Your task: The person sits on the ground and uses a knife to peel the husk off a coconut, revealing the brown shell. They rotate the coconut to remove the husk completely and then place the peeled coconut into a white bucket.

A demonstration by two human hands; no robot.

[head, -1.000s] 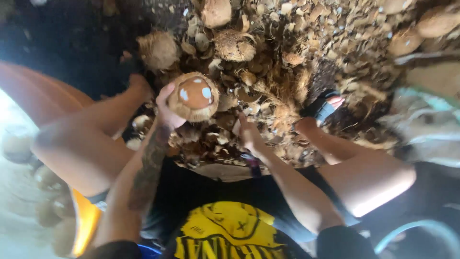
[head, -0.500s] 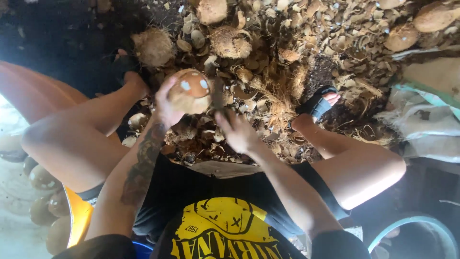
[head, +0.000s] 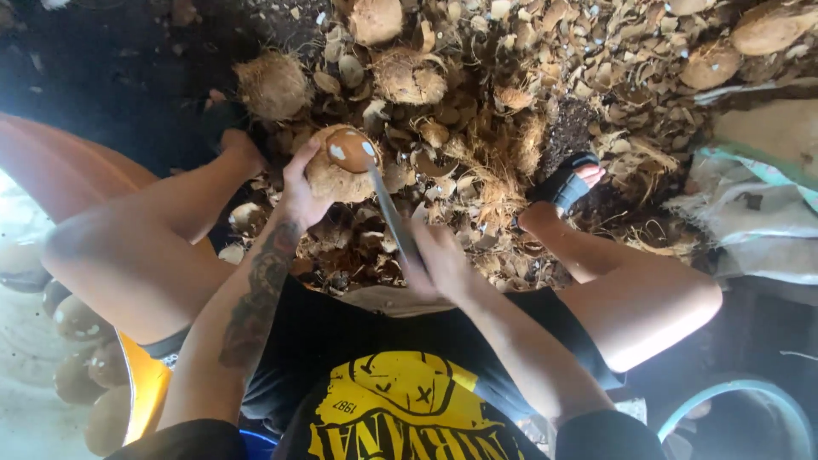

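Left hand [head: 300,189] is cupped around a coconut [head: 341,166], fingers wrapped on its near side, holding it up off the floor between the knees. Top of the coconut is shaved to brown shell with a few pale patches; lower part is fibrous and pale.

Right hand [head: 439,260] is closed in a fist around the handle of a knife [head: 390,215]. Blade runs up and away from that hand, tip touching the coconut's right edge, just beside the left hand's fingertips (blade is motion-blurred, so the exact contact point is unclear).

Beyond both hands: a heap of husk scraps [head: 477,136] covering the floor, with unpeeled hairy coconuts sitting in it, one [head: 271,85] just above the left hand, another [head: 409,75] further up and right.

Right of the right hand: a foot in a black sandal [head: 564,183] resting on the husk. Far left of the left hand, past the thigh: an orange tub [head: 141,388] and a few round peeled coconuts [head: 81,324], overexposed.
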